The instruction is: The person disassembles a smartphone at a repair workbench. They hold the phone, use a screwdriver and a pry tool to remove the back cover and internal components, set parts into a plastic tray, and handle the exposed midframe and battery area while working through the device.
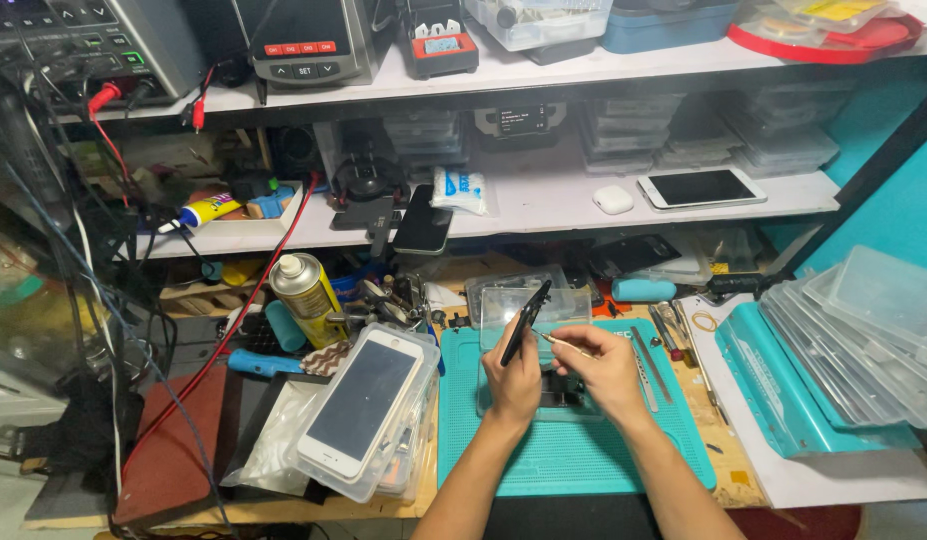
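The left hand (513,375) is closed around a dark phone (525,322) and holds it up on its edge, tilted, over the teal mat (573,450) on the worktop (728,470). The right hand (605,368) pinches a thin metal tool (563,345) in its fingertips, and the tip points at the phone's lower side. To do this well, the left hand should grip firm and steady, and the right hand should move slowly with a light touch, so the tip does not slip. A white phone (361,402) lies on clear bags to the left, near a yellow spray can (308,297).
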### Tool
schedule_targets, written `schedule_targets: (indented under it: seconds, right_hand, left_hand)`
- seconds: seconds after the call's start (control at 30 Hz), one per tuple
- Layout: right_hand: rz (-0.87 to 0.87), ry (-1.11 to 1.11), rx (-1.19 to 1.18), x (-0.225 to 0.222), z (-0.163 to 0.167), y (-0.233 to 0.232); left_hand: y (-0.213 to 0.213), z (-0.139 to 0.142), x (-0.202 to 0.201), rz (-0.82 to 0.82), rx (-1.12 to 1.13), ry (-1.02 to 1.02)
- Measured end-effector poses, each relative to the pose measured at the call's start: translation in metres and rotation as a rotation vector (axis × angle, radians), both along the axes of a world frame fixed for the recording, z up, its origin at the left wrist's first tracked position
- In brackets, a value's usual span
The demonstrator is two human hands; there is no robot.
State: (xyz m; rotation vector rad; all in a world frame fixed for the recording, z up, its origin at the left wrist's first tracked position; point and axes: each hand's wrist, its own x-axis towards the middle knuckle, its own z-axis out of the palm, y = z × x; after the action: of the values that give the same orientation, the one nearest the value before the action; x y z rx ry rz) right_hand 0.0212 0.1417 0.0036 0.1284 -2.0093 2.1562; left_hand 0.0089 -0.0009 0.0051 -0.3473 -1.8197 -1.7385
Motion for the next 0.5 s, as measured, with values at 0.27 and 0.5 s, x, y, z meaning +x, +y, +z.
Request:
schedule_targets:
  seconds: [0.27,0.5]
  right_hand:
    - [0.005,-0.039,-0.019,-0.0018,-0.0035,0.0004]
    - [-0.027,-0.072,0.017,0.0008,-0.0049,0.0012]
  left_hand:
    - [0.0001,-0.0022,0.0000,-0.011,0.014,-0.025]
    - [-0.0008,0.0014,0.0016,-0.004,-0.018,-0.034]
